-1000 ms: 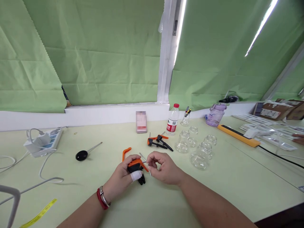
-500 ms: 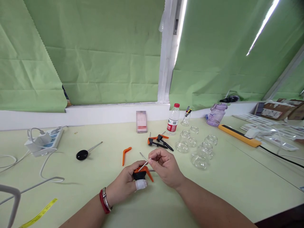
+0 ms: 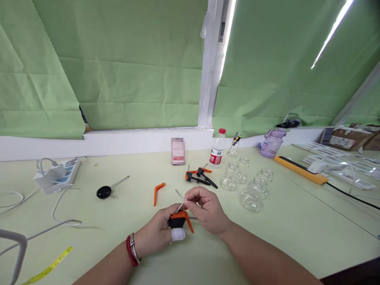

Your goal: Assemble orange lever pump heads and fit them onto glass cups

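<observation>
My left hand [image 3: 162, 227] is closed around a black rounded part [image 3: 177, 222] with an angled orange lever [image 3: 185, 217] on top. White tape wraps one finger of that hand. My right hand [image 3: 206, 208] pinches a thin metal rod [image 3: 180, 206], whose lower end meets the orange lever; whether it sits in a hole I cannot tell. Another metal shaft [image 3: 179, 194] pokes up behind the hands. A loose orange lever [image 3: 158, 192] lies beyond my left hand. Farther left rests a black round part with a metal shaft [image 3: 104, 192].
Black-and-orange assemblies [image 3: 199, 176] lie beyond my right hand. Several glass jars [image 3: 250, 200] stand to the right, near a red-capped bottle [image 3: 217, 152] and a purple bottle [image 3: 271, 144]. A white power strip [image 3: 69, 174] with cables is at left, an orange strip [image 3: 303, 170] at right.
The black part and its orange lever have tilted slightly in my left hand, and the rod stands a little steeper. My right hand keeps its pinch. The whole view has shifted slightly.
</observation>
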Available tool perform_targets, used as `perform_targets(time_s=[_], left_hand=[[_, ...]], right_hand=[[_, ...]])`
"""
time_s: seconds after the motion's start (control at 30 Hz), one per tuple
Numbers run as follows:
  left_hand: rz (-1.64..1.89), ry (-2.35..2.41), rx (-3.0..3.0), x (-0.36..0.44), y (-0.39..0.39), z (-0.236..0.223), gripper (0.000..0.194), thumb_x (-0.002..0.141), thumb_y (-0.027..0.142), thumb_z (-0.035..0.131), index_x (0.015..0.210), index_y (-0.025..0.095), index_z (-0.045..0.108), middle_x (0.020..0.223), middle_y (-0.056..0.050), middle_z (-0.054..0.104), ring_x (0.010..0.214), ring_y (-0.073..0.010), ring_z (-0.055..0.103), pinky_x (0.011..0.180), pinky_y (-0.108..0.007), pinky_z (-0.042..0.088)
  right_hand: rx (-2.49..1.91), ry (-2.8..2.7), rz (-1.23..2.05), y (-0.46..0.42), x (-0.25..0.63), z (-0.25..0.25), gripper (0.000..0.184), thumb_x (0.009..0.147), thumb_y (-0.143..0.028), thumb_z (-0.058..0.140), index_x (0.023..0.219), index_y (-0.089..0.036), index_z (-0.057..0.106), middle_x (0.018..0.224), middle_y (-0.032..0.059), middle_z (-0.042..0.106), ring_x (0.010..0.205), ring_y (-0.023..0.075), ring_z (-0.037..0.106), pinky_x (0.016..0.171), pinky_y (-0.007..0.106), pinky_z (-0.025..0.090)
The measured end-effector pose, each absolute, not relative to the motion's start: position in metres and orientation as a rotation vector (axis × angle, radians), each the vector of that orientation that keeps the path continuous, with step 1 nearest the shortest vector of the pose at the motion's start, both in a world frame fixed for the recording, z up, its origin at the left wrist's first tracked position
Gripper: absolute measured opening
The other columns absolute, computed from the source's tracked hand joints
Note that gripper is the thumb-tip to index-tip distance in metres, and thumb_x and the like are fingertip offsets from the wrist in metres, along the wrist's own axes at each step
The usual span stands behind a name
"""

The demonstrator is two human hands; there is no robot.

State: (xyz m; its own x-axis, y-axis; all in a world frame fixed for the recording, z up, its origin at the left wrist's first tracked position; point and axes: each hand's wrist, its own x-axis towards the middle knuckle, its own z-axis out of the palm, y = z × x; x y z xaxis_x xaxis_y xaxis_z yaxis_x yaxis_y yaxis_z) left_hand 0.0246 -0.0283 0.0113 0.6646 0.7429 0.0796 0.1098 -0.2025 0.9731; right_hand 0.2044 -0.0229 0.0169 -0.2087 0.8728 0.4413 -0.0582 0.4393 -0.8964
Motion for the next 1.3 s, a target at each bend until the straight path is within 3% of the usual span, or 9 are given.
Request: perform_targets(time_s=[0.33, 0.7, 1.3], left_hand=[[0.644, 0.718, 1.705, 0.0249, -0.0296, 0.0117, 0.039, 0.074, 0.026, 0.066, 0.112, 0.020, 0.056, 0.078, 0.002, 0.047, 0.068, -0.0125, 0.039, 0.063, -0.024, 0.037], [0.624, 0.735, 1.698, 0.0236, -0.0293, 0.0086, 0.028, 0.074, 0.027, 0.066, 0.099, 0.017, 0.057, 0.081, 0.001, 0.051, 0.070, -0.0129, 0.044, 0.066, -0.025, 0.040], [0.621, 0.697, 1.669, 0.0243, -0.0289, 0.0094, 0.032, 0.075, 0.022, 0.065, 0.105, 0.018, 0.057, 0.081, 0.001, 0.049, 0.070, -0.0127, 0.041, 0.067, -0.025, 0.039]], right_hand=[[-0.724, -1.614, 0.967, -0.0231, 0.2046, 0.0181, 0.004, 0.079, -0.023, 0.060, 0.080, -0.019, 0.059, 0.077, 0.0022, 0.059, 0.068, 0.0128, 0.054, 0.064, 0.027, 0.049], [-0.777, -1.565, 1.109, -0.0209, 0.2060, 0.0161, 0.008, 0.078, -0.026, 0.063, 0.080, -0.019, 0.059, 0.077, 0.0018, 0.059, 0.068, 0.0136, 0.057, 0.066, 0.030, 0.052], [-0.699, -1.641, 1.039, -0.0199, 0.2065, 0.0176, 0.005, 0.082, -0.024, 0.059, 0.080, -0.019, 0.060, 0.081, 0.0029, 0.060, 0.072, 0.0132, 0.057, 0.068, 0.029, 0.052]])
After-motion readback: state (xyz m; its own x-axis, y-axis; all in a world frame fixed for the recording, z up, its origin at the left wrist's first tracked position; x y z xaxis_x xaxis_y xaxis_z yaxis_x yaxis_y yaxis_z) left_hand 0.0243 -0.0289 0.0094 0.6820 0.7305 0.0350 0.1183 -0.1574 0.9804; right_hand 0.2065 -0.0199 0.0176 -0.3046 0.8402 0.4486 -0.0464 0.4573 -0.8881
